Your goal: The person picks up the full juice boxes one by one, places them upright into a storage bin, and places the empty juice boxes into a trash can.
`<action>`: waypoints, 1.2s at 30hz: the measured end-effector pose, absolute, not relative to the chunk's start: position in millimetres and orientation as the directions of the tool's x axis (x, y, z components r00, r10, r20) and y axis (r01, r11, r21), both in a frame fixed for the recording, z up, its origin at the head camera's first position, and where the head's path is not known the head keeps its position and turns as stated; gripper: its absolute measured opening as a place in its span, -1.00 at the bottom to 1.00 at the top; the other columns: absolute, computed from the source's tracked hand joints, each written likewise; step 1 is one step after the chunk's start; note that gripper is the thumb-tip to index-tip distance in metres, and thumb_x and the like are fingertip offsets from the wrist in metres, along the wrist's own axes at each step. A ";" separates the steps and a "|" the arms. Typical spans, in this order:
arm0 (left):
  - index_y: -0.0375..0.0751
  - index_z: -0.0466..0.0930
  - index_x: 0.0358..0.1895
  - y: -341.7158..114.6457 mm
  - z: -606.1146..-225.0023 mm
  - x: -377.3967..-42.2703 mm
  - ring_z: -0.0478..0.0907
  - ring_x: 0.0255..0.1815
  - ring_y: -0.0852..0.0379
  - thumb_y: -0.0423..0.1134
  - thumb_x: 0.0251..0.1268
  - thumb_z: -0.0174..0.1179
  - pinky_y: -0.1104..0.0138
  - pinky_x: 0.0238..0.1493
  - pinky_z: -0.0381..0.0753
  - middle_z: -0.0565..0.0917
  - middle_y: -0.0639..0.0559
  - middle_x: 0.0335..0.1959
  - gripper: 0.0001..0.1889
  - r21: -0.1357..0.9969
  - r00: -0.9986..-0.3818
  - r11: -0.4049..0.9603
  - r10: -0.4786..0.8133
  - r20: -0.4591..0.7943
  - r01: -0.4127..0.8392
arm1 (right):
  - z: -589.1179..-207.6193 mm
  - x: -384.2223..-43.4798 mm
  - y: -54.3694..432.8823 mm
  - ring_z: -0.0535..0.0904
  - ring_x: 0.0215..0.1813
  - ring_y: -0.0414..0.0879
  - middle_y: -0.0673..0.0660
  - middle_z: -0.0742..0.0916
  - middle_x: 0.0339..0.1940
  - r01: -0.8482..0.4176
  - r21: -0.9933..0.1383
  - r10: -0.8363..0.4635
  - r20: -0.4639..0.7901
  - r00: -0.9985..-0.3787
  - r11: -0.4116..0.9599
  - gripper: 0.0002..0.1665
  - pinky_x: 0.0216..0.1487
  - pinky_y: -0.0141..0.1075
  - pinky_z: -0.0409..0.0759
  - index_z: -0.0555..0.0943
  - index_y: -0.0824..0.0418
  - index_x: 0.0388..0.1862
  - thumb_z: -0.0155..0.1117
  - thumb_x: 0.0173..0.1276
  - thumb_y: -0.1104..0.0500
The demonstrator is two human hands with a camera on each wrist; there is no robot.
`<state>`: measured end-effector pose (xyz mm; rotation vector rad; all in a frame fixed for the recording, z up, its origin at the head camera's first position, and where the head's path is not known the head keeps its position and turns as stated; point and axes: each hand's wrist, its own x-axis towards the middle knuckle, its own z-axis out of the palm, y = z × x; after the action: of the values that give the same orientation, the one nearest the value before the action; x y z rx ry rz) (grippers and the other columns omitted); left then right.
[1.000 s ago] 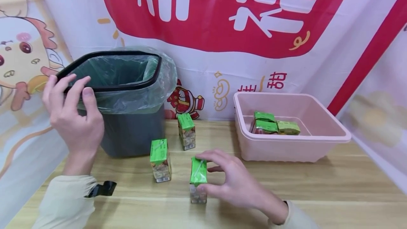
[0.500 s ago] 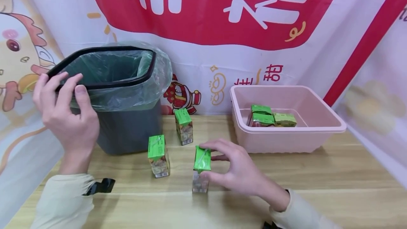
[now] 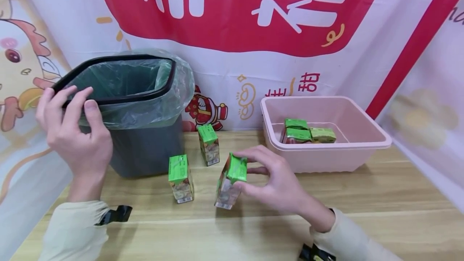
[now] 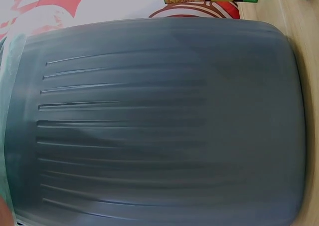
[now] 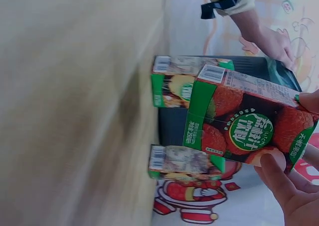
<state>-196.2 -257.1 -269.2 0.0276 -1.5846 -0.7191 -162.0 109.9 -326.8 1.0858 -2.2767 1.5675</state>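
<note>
The litchi carton point(image 3: 230, 182) could slip or twist, I judge, since I have it only by its green-topped end, and the rest hangs below with nothing under it; squeezing harder could dent its sides. My right hand point(image 3: 273, 178) is parted just as wide as the carton, pinching it with thumb on the near side and fingers on the far side. The carton is lifted off the tabletop point(image 3: 170, 233) and tilted, top toward my palm, base out to the left.

Left of this hand a front carton point(image 3: 181, 182) stands upright; ahead and left stands a rear carton point(image 3: 209, 148). A low leftward sweep could topple either.

Ahead and right of the hand is a pink tub point(image 3: 326, 158), whose rim might catch a carton carried too low. Three grouped cartons point(image 3: 298, 135) sit inside it.

Farther off, ahead and left, stands the bin point(image 3: 145, 148), its loose liner point(image 3: 145, 114) folded over the rim, where it could snag. My left hand point(image 3: 77, 132) is at that rim, fingers spread and loosely bent; I cannot tell how firmly they bear on it. A careless pull there might tip the bin.
</note>
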 end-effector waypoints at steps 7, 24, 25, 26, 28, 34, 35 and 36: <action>-0.13 0.81 0.14 -257.4 -268.4 -195.9 0.33 0.58 0.19 -0.08 0.50 0.17 0.18 0.69 0.16 0.71 -0.17 0.29 -0.64 0.461 -0.169 0.796 -0.430 0.887 0.393 | -296.5 -170.1 105.2 0.67 0.23 0.03 0.14 0.69 0.23 -0.657 -0.744 -0.449 0.548 -0.706 0.125 -0.28 0.14 -0.25 0.77 0.62 0.19 0.39 0.58 0.23 0.37; -0.16 0.82 0.11 -253.1 -266.7 -195.8 0.36 0.57 0.16 -0.10 0.49 0.16 0.18 0.69 0.16 0.73 -0.18 0.26 -0.65 0.457 -0.146 0.789 -0.438 0.887 0.411 | -237.0 -224.7 78.6 0.67 0.13 0.01 0.25 0.63 0.26 -0.702 -0.705 -0.200 0.705 -0.680 -0.101 -0.36 0.01 -0.35 0.75 0.50 0.33 0.45 0.30 0.38 0.34; -0.16 0.82 0.11 -253.2 -266.7 -196.2 0.35 0.57 0.17 -0.10 0.49 0.16 0.18 0.69 0.16 0.72 -0.17 0.26 -0.65 0.456 -0.148 0.790 -0.436 0.888 0.409 | -233.2 -228.2 76.3 0.67 0.13 0.02 0.24 0.62 0.26 -0.697 -0.709 -0.187 0.704 -0.686 -0.112 -0.37 0.02 -0.35 0.74 0.50 0.31 0.45 0.29 0.39 0.34; -0.16 0.82 0.11 -253.3 -266.6 -196.4 0.35 0.57 0.17 -0.10 0.49 0.16 0.18 0.69 0.16 0.72 -0.18 0.26 -0.65 0.456 -0.148 0.790 -0.436 0.888 0.409 | -229.7 -231.4 73.7 0.67 0.14 0.03 0.24 0.63 0.24 -0.692 -0.712 -0.175 0.701 -0.692 -0.119 -0.38 0.03 -0.34 0.74 0.51 0.28 0.45 0.29 0.40 0.32; -0.16 0.82 0.12 -253.4 -266.2 -196.8 0.35 0.58 0.17 -0.10 0.50 0.16 0.18 0.69 0.16 0.72 -0.19 0.27 -0.65 0.455 -0.149 0.791 -0.434 0.888 0.408 | -223.6 -236.7 67.4 0.68 0.17 0.04 0.22 0.63 0.25 -0.682 -0.719 -0.155 0.695 -0.702 -0.135 -0.38 0.08 -0.32 0.75 0.50 0.23 0.46 0.30 0.43 0.29; -0.19 0.82 0.11 -252.6 -266.0 -194.6 0.35 0.57 0.17 -0.11 0.49 0.16 0.18 0.68 0.18 0.72 -0.21 0.26 -0.65 0.460 -0.141 0.785 -0.443 0.885 0.416 | -213.8 -244.5 40.7 0.69 0.21 0.05 0.19 0.63 0.24 -0.664 -0.714 -0.094 0.693 -0.715 -0.221 -0.39 0.18 -0.20 0.77 0.49 0.22 0.47 0.33 0.46 0.25; -0.19 0.82 0.11 -252.3 -266.1 -194.3 0.35 0.57 0.16 -0.11 0.49 0.16 0.18 0.68 0.18 0.72 -0.21 0.26 -0.64 0.459 -0.141 0.785 -0.444 0.885 0.416 | -212.7 -245.0 35.8 0.69 0.21 0.05 0.20 0.63 0.24 -0.669 -0.706 -0.081 0.699 -0.710 -0.232 -0.39 0.19 -0.19 0.77 0.49 0.23 0.47 0.33 0.46 0.25; -0.18 0.82 0.11 -251.8 -266.1 -194.3 0.36 0.57 0.16 -0.11 0.49 0.16 0.17 0.68 0.18 0.72 -0.21 0.26 -0.65 0.459 -0.140 0.784 -0.444 0.885 0.418 | -211.5 -245.2 31.1 0.69 0.21 0.05 0.20 0.63 0.24 -0.679 -0.695 -0.070 0.709 -0.702 -0.237 -0.39 0.19 -0.19 0.77 0.48 0.24 0.47 0.33 0.47 0.25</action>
<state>-194.3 -251.8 -266.1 0.0217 -1.5407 -0.7440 -245.2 31.1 -211.5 0.8955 -1.6110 1.9917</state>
